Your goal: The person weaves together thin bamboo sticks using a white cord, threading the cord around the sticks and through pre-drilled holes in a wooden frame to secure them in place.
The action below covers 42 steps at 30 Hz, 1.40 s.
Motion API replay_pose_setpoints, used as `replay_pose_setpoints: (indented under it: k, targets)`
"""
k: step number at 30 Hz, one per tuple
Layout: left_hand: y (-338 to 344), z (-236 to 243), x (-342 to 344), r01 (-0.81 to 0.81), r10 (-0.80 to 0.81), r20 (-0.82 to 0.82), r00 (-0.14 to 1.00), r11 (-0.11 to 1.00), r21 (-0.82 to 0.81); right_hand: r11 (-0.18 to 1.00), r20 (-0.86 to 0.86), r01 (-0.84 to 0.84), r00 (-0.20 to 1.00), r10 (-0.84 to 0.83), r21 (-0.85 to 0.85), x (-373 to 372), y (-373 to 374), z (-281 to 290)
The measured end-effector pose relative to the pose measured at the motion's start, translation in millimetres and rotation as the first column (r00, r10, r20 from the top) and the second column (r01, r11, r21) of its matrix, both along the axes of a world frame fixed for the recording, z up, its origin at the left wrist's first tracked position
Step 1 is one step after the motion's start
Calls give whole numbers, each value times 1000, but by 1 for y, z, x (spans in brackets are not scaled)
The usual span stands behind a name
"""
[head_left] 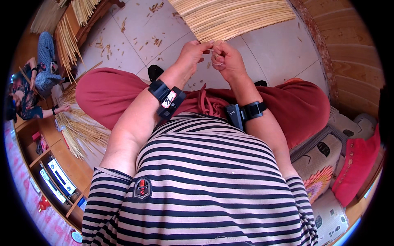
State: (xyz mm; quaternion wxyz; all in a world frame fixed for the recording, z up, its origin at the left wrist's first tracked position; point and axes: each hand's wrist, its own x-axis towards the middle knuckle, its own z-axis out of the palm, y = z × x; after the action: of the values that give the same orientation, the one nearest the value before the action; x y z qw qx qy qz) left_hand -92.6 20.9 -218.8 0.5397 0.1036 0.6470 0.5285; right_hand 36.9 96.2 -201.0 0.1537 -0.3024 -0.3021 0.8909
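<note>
A mat of pale yellow reed stalks (236,18), bound side by side, lies ahead of me, its near edge at my fingertips. My left hand (192,55) is closed in a pinch at that edge, thumb and forefinger together on a thin white string. Curled beside it is my right hand (229,61), with the white string (218,63) looped around its fingers and running toward the left fingertips. The string's exact path between the two hands is too fine to follow. Both wrists wear black straps with small box-shaped devices.
Cut reed bits (107,49) litter the tiled floor. Reed bundles (67,41) hang over a wooden bench at the far left, with more loose reeds (78,127) beside another person (30,92). A patterned sofa (320,160) with a red cushion (355,164) stands at right.
</note>
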Motion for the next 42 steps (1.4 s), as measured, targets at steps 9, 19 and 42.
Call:
replay_pose_setpoints:
  k: [9, 19, 42]
  targets:
    - [-1, 14, -2, 113, -114, 23, 993, 993, 37, 993, -53, -114, 992, 113, -23, 11, 17, 24]
    - [-3, 40, -23, 432, -30, -886, -463, 865, -255, 904, 218, -84, 976, -10, 419, 16, 16, 52]
    - [-32, 441, -52, 644, 326, -945, 25, 718, 265, 150, -323, 342, 937, -135, 928, 32, -25, 367]
